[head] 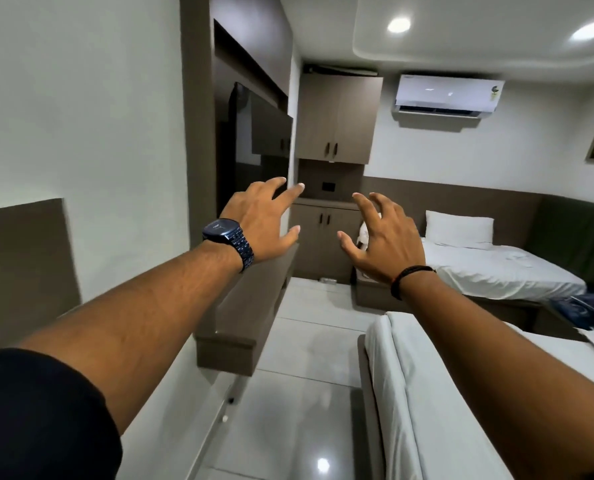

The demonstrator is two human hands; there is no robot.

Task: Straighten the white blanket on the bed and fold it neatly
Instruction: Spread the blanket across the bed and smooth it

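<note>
Seemingly nothing is begun: left hand [266, 221] and right hand [387, 242] are held out spread and empty, with the near bed [423, 393] untouched at right and no blanket gripped.

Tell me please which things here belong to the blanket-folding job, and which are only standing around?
Belongs to the job:
left hand, open, holding nothing
right hand, open, holding nothing
near bed with white bedding

Only standing around:
far bed with its pillow
air conditioner
wall cupboard
television
</note>
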